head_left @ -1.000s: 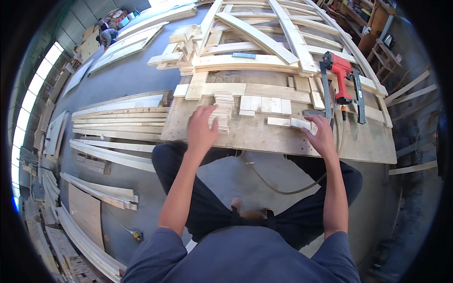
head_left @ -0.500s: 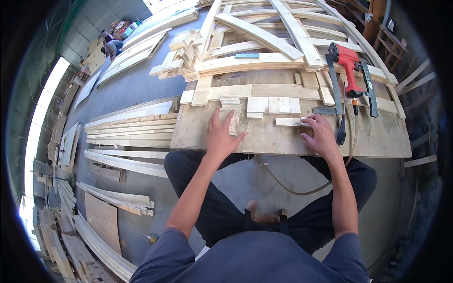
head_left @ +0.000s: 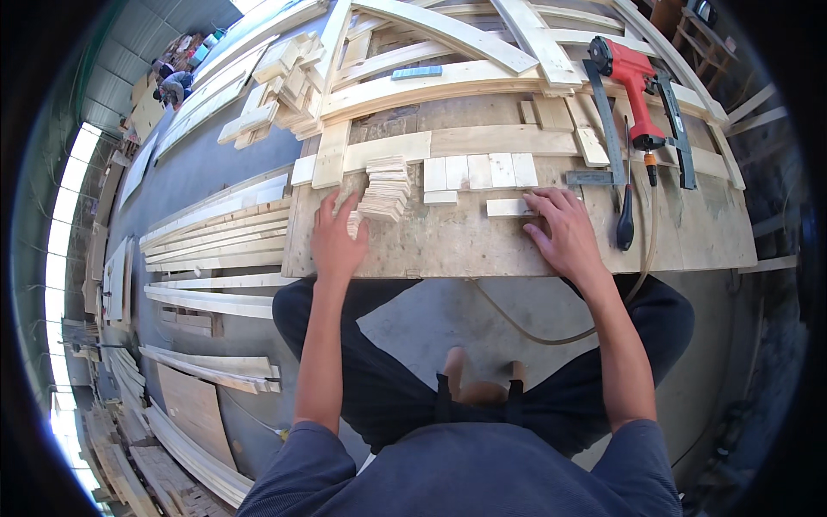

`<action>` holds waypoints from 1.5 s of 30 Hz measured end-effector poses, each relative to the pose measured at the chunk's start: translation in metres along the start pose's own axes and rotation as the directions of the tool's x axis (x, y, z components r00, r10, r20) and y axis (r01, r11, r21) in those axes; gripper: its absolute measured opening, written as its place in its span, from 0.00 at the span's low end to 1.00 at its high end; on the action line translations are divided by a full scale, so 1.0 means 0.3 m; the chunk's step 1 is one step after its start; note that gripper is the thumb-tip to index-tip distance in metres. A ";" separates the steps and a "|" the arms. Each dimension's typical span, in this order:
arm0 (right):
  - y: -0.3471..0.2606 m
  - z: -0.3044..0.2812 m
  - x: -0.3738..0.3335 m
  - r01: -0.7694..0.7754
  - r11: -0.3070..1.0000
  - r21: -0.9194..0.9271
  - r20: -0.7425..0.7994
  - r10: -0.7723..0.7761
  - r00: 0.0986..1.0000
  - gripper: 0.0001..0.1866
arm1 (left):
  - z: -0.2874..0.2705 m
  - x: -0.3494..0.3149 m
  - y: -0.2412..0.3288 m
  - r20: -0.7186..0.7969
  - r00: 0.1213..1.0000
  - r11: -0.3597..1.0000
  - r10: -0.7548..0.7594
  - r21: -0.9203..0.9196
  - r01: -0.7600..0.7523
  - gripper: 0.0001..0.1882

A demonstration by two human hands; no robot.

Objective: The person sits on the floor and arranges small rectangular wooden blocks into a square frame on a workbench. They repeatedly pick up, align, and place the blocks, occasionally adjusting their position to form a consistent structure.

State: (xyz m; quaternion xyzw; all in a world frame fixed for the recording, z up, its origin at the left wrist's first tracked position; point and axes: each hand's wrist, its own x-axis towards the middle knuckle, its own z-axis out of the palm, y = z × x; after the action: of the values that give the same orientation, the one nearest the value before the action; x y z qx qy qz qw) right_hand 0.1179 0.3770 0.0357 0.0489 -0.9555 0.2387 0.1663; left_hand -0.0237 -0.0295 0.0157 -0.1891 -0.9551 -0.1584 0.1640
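Now I've drawn my left hand (head_left: 336, 241) back from the block stack (head_left: 386, 188); it lies flat, open, holding nothing. My right hand (head_left: 564, 231) stays spread, fingertips on a loose block (head_left: 508, 208) below the laid row (head_left: 480, 171).

short-sleeved blue-grey shirt, dark trousers — forearms bare.

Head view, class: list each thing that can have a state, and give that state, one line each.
Left hand: open, flat beside the block stack.
Right hand: fingers on a loose block.
Block stack: leaning, fanned.
Red nail gun: lying unheld.
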 end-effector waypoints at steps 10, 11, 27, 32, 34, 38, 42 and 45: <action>0.013 0.008 0.005 -0.062 0.998 0.003 -0.013 0.062 0.998 0.16 | -0.038 0.015 0.048 -0.060 0.990 0.992 0.125 0.012 -0.124 0.32; 0.016 0.001 -0.001 -0.067 0.998 -0.001 -0.014 0.067 0.998 0.15 | -0.034 0.016 0.103 -0.036 0.987 0.987 0.158 -0.014 -0.158 0.31; 0.032 -0.020 -0.040 -0.051 0.996 0.067 -0.034 0.053 0.998 0.13 | 0.148 0.073 0.390 0.146 0.947 0.956 0.285 -0.112 -0.271 0.26; 0.033 -0.024 -0.042 -0.075 0.996 0.041 -0.022 0.076 0.997 0.16 | 0.157 0.071 0.405 0.103 0.958 0.959 0.267 -0.121 -0.255 0.20; 0.030 -0.019 -0.041 -0.071 0.997 0.041 -0.024 0.072 0.997 0.17 | 0.161 0.072 0.415 0.078 0.967 0.965 0.245 -0.117 -0.235 0.18; 0.035 -0.022 -0.053 -0.062 0.997 0.055 -0.017 0.063 0.998 0.19 | 0.162 0.072 0.438 0.078 0.972 0.969 0.222 -0.128 -0.211 0.16; 0.023 -0.029 -0.045 -0.046 0.997 0.057 -0.005 0.047 0.999 0.20 | 0.154 0.062 0.434 0.054 0.974 0.968 0.222 -0.135 -0.213 0.16; 0.023 -0.033 -0.057 -0.045 0.998 0.049 -0.008 0.046 0.999 0.20 | 0.168 0.045 0.433 0.035 0.975 0.970 0.221 -0.106 -0.217 0.16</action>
State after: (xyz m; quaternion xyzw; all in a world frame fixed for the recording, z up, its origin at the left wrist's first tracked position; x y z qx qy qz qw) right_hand 0.1357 0.3878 0.0350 0.0300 -0.9496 0.2657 0.1638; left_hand 0.0053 0.1071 0.0067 -0.3051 -0.9226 -0.1834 0.1485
